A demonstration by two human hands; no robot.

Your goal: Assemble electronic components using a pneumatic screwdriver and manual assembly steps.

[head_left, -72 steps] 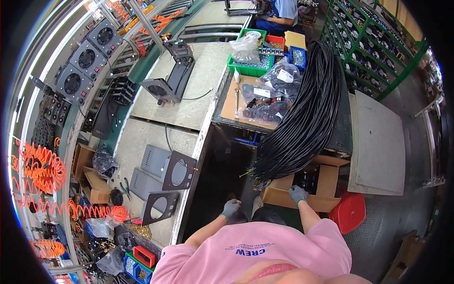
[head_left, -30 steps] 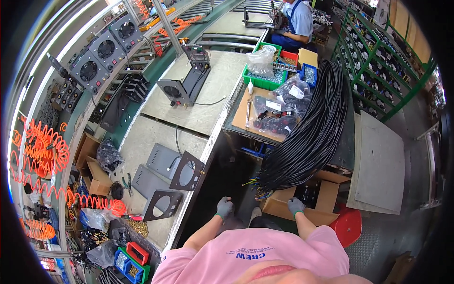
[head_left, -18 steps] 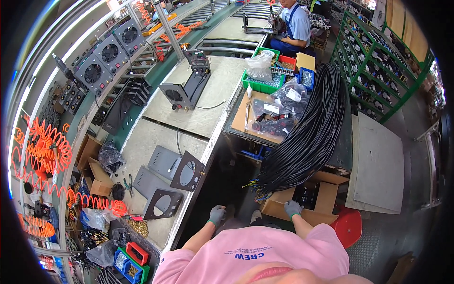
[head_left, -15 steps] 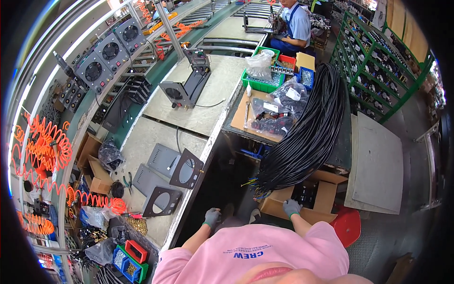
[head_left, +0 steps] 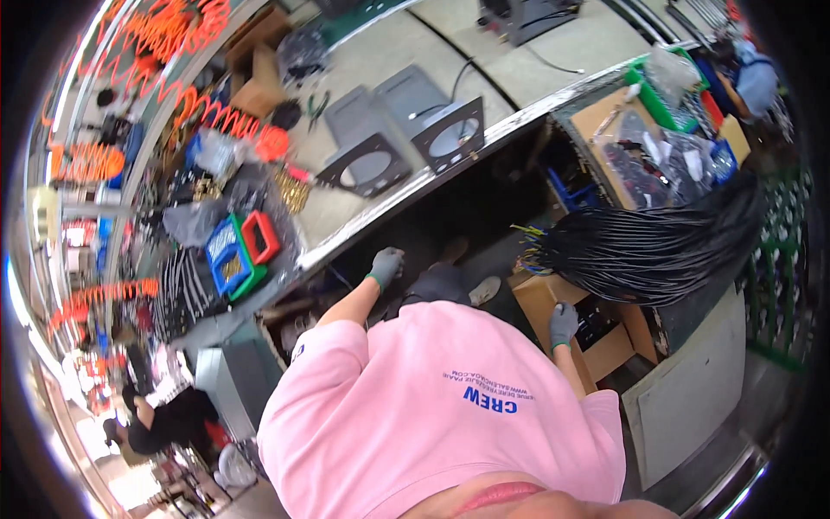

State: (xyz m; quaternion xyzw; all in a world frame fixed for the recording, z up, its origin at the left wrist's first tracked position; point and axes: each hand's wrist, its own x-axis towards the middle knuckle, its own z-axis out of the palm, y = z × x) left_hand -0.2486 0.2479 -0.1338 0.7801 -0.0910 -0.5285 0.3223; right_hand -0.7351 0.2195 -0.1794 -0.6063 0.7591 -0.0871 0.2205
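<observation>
My left hand (head_left: pixel 386 266), in a grey glove with a green cuff, hangs low beside the bench edge. Its fingers are curled, and nothing shows in them. My right hand (head_left: pixel 564 323), gloved the same way, is at the near left side of an open cardboard box (head_left: pixel 595 358) with black parts (head_left: pixel 596 322) inside. How its fingers are held is unclear, as is whether it touches the box. Ahead of the left hand, two grey sheet-metal housings with round-holed panels (head_left: pixel 370 166) (head_left: pixel 450 137) lie on the workbench (head_left: pixel 333 227).
A thick bundle of black cables (head_left: pixel 640 246) lies over the right-hand table's edge above the box. Bagged parts (head_left: pixel 635 160) and a green bin (head_left: pixel 640 78) stand beyond it. At left are blue and red bins (head_left: pixel 228 264) and orange coiled hoses (head_left: pixel 216 112). Other people work farther off.
The view has swung left, so the bench and cables now lie turned in the picture. Both hands stay low, the right one still by the box.
</observation>
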